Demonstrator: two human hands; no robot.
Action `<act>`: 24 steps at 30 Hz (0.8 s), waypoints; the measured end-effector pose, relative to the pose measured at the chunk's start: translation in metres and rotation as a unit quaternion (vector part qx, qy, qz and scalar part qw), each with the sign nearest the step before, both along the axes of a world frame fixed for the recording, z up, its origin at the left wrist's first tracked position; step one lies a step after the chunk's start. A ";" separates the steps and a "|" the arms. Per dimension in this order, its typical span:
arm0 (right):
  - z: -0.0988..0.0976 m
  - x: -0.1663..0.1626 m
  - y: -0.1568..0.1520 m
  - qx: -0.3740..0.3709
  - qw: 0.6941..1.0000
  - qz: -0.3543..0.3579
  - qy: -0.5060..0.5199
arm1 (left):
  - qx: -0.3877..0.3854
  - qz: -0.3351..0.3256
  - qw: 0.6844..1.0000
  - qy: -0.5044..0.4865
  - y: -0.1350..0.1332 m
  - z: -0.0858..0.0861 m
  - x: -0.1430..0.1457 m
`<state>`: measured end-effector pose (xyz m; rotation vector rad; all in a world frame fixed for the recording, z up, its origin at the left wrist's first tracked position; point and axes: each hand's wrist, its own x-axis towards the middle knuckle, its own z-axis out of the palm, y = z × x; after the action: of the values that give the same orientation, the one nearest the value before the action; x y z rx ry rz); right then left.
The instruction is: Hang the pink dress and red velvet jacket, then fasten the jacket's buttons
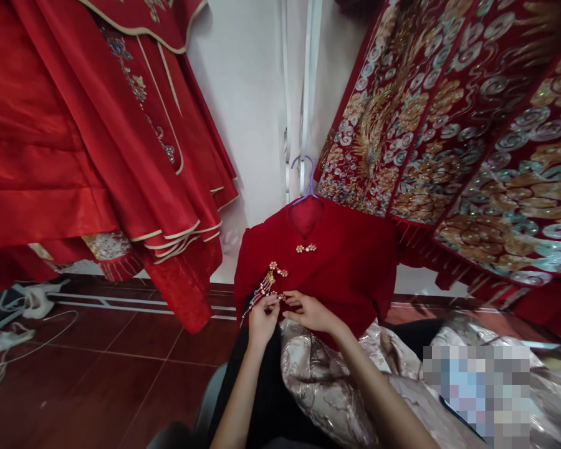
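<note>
A dark red jacket (350,249) on a purple hanger (311,187) lies spread before me, its lower part over my lap. Pearl-and-gold flower buttons (306,248) fasten it below the collar. More of them run down the slanted opening, where a beaded tassel (264,287) hangs. My left hand (263,318) pinches at a lower flower button (280,297), close under the tassel. From the other side, my right hand (311,310) has its bent fingers on the jacket's front beside that button. My fingers partly cover the button, so its fastening is hidden.
Red garments (149,143) with cream edging hang at the left, and a heavily embroidered dark red garment (430,137) hangs at the right. Shiny beige cloth (327,374) covers part of my lap. White cables (0,362) lie on the tiled floor (103,380). A blurred patch hides something at right.
</note>
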<state>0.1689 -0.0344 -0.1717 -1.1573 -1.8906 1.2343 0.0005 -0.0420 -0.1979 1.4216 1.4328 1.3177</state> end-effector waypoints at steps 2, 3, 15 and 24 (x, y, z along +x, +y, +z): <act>-0.003 -0.005 0.002 0.023 0.999 -0.032 0.000 | -0.009 -0.002 1.000 0.007 0.002 0.003 0.001; -0.003 -0.006 0.003 0.033 0.999 -0.044 -0.004 | -0.008 -0.001 1.000 0.016 0.002 0.004 0.002; -0.013 -0.013 0.009 0.075 0.988 -0.132 0.041 | 0.024 -0.004 1.000 0.011 0.001 -0.002 0.001; -0.016 -0.015 0.008 0.086 0.984 -0.142 0.062 | 0.018 -0.002 0.999 0.032 -0.002 0.004 -0.004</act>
<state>0.1536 -0.0265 -0.1877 -1.1789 -1.6385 0.9458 -0.0040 -0.0445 -0.1935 1.5017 1.4526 1.3117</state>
